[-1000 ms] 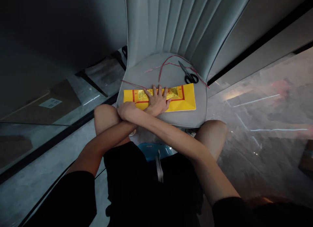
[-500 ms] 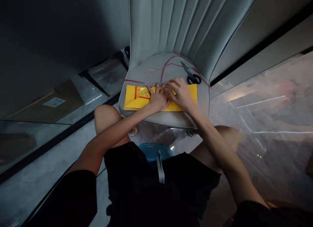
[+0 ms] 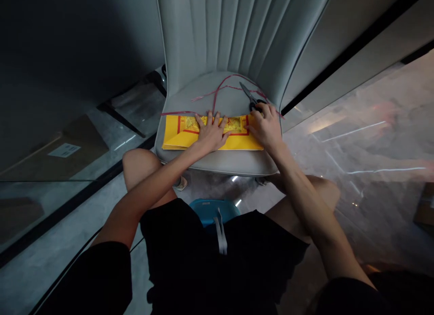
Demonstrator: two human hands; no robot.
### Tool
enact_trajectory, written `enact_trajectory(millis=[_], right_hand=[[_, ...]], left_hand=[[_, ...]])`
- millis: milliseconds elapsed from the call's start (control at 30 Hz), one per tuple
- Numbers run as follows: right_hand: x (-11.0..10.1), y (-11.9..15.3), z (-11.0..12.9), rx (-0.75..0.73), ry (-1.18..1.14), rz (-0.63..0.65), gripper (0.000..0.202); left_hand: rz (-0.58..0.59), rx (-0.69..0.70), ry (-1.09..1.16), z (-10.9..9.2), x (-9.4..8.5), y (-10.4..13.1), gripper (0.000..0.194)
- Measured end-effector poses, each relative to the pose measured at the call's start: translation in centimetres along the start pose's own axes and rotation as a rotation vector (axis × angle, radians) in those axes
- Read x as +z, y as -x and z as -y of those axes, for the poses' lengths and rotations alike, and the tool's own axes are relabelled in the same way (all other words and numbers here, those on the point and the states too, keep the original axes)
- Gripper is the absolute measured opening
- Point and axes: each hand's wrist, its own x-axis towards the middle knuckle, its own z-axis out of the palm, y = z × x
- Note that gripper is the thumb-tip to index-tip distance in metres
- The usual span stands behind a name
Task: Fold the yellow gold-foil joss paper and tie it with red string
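Yellow folded paper with red borders and a printed pattern lies across the front of the grey chair seat. My left hand rests on its middle with the fingers spread. At the paper's right end is my right hand, its fingertips by the handles of the black scissors; whether they grip anything is unclear. Thin red string loops over the seat behind the paper, and one end runs out to the left.
The chair's ribbed backrest rises behind the seat. Below the seat is a blue object between the legs. A cardboard box with a white label lies at the left, and dark metal legs stand near it.
My right hand has moved right, from beside my left hand to the scissors' handles, uncovering more of the printed pattern. My left hand stays on the paper. The view has shifted slightly.
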Motion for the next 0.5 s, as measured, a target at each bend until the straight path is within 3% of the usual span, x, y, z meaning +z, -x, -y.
enact_trajectory(millis=[200,367,500], right_hand=[[1.5,0.7,1.5,0.008,-0.033,-0.094,0.034],[2.2,1.9,2.7,-0.119,-0.088,0.047,0.04],[1.8,2.9,3.2,-0.167,-0.105,0.13,0.044]], left_hand=[[-0.079,0.051,-0.033,-0.1,0.1,0.3,0.063],[-0.099,0.252,-0.068,0.1,0.6,0.0,0.058],[-0.075,0.274,-0.074,0.2,0.8,-0.2,0.057]])
